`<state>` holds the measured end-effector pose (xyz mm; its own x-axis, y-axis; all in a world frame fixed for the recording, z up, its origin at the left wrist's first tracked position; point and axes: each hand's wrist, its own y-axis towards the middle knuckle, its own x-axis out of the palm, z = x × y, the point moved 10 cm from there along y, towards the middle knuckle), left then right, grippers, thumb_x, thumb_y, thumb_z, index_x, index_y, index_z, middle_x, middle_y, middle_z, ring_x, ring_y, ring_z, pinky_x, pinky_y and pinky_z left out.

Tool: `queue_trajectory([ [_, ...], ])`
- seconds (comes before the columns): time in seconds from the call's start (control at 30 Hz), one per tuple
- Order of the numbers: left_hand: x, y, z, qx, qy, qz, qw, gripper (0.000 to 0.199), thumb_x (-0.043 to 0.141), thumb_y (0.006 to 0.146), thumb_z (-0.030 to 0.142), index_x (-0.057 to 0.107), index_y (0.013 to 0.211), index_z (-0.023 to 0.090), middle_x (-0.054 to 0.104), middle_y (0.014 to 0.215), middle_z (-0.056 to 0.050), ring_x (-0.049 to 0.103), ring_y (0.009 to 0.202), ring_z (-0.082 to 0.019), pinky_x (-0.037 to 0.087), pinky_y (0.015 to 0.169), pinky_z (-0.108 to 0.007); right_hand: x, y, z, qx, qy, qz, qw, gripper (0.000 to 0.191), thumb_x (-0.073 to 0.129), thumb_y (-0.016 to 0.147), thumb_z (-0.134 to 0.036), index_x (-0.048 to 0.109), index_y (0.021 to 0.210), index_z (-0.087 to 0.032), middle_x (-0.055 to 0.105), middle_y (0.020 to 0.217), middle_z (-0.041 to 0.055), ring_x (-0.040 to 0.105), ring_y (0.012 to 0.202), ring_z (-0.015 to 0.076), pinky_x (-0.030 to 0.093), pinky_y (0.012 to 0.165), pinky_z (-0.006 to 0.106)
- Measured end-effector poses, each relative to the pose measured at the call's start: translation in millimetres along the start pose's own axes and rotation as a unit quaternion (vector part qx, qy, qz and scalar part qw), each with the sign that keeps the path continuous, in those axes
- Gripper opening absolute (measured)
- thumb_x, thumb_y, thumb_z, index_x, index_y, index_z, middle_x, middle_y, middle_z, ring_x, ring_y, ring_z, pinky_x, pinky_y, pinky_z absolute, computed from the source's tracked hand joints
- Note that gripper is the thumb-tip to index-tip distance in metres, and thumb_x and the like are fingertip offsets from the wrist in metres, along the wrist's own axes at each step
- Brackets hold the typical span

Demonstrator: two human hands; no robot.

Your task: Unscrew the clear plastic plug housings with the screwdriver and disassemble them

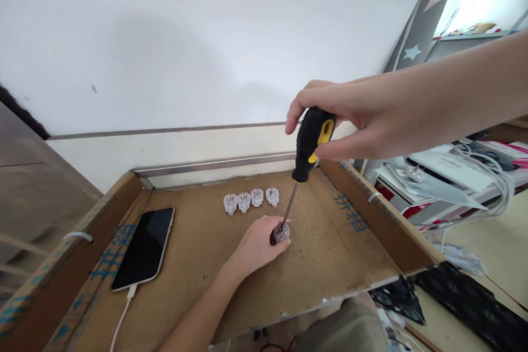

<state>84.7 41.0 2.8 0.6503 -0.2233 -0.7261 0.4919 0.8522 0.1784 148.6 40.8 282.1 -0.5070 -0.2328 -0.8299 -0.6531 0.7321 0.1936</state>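
Note:
My right hand (334, 118) grips the black and yellow handle of a screwdriver (307, 146) from above, fingers wrapped round it. The thin metal shaft slants down and its tip meets a clear power plug (282, 232). Around that plug my left hand (262, 239) is closed, thumb and fingers on either side, holding it against the cardboard. Just beyond, several more clear plugs (243, 201) stand in a row, metal pins upward. The tip's exact seat in the held plug is too small to make out.
The cardboard tray (198, 275) has raised sides with zip ties. On its left lies a phone (144, 247) with a white charging cable (120, 316). A white wall (185, 55) rises behind. To the right, papers and coiled cables (495, 192) sit on a shelf.

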Motion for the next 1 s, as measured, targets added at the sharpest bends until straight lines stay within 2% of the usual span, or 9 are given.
queue_trajectory([
  [0.07,-0.1,0.0,1.1,0.004,0.011,0.006,1.000,0.035,0.062,0.075,0.026,0.060,0.109,0.023,0.064,0.095,-0.003,0.057,0.090,-0.021,0.043,0.082,-0.033,8.7,1.7,0.7,0.013,-0.106,-0.034,0.994,0.025,0.069,0.065,-0.027,0.065,0.089,-0.020,0.053,0.048,-0.0109,0.037,0.031,-0.0013,0.018,0.034,0.016],
  [0.2,-0.3,-0.1,4.2,0.014,0.034,0.012,0.999,0.031,0.061,0.077,0.031,0.060,0.106,0.022,0.064,0.095,-0.003,0.055,0.091,-0.022,0.043,0.082,-0.034,-4.1,4.1,3.2,0.039,-0.228,0.056,0.971,0.030,0.066,0.067,-0.048,0.060,0.071,-0.019,0.040,0.039,-0.0108,0.031,0.031,-0.0017,0.018,0.037,0.018],
  [0.3,-2.6,-0.5,2.9,0.006,0.042,0.015,0.999,0.033,0.063,0.076,0.036,0.060,0.106,0.022,0.064,0.096,-0.004,0.055,0.092,-0.022,0.043,0.083,-0.034,-7.4,0.6,-2.4,-0.010,-0.180,0.080,0.980,0.025,0.073,0.061,-0.039,0.063,0.073,-0.020,0.049,0.046,-0.0117,0.029,0.031,-0.0032,0.020,0.038,0.019],
  [0.4,-3.2,-1.8,2.9,0.011,0.031,0.008,0.999,0.041,0.067,0.072,0.038,0.059,0.109,0.023,0.064,0.099,-0.003,0.056,0.093,-0.023,0.042,0.085,-0.035,-0.6,-0.7,-4.1,-0.064,-0.168,0.022,0.983,0.024,0.070,0.064,-0.038,0.065,0.082,-0.023,0.047,0.043,-0.0138,0.027,0.027,-0.0024,0.018,0.037,0.018],
  [0.5,-3.9,-3.0,3.4,0.016,0.017,0.006,1.000,0.046,0.070,0.069,0.036,0.058,0.111,0.024,0.064,0.102,-0.003,0.056,0.096,-0.023,0.042,0.087,-0.035,-5.4,2.9,4.5,-0.046,-0.229,0.017,0.972,0.026,0.066,0.067,-0.045,0.061,0.067,-0.019,0.032,0.032,-0.0123,0.027,0.027,-0.0005,0.017,0.038,0.018],
  [0.6,-3.2,-3.0,4.8,0.016,0.016,0.000,1.000,0.045,0.070,0.069,0.032,0.058,0.112,0.024,0.063,0.103,-0.003,0.055,0.096,-0.023,0.042,0.086,-0.035,-16.3,4.7,5.1,-0.019,-0.163,0.062,0.984,0.030,0.075,0.056,-0.039,0.058,0.051,-0.015,0.032,0.031,-0.0104,0.025,0.029,-0.0019,0.014,0.037,0.018],
  [0.77,-2.4,-2.1,7.9,0.022,0.028,-0.004,0.999,0.043,0.069,0.070,0.032,0.058,0.111,0.023,0.063,0.099,-0.003,0.055,0.093,-0.023,0.042,0.084,-0.035,-4.9,0.7,11.2,0.063,-0.083,0.019,0.994,0.034,0.079,0.049,-0.018,0.069,0.081,-0.018,0.045,0.040,-0.0127,0.026,0.028,-0.0032,0.010,0.036,0.019],
  [0.87,-1.9,-2.2,7.7,0.025,0.035,-0.004,0.999,0.044,0.069,0.070,0.033,0.058,0.112,0.023,0.063,0.101,-0.003,0.054,0.094,-0.023,0.041,0.085,-0.036,-8.1,1.7,8.0,0.040,-0.141,0.033,0.989,0.018,0.076,0.057,-0.029,0.065,0.066,-0.018,0.036,0.034,-0.0115,0.031,0.031,-0.0017,0.016,0.039,0.018],
  [1.0,-0.7,-2.4,7.0,0.026,0.045,-0.009,0.999,0.044,0.069,0.070,0.035,0.058,0.111,0.023,0.063,0.104,-0.004,0.054,0.094,-0.024,0.041,0.085,-0.037,-12.6,7.1,7.5,0.022,-0.151,0.027,0.988,0.021,0.075,0.058,-0.033,0.061,0.059,-0.017,0.037,0.037,-0.0087,0.043,0.041,0.0018,0.023,0.043,0.018],
])
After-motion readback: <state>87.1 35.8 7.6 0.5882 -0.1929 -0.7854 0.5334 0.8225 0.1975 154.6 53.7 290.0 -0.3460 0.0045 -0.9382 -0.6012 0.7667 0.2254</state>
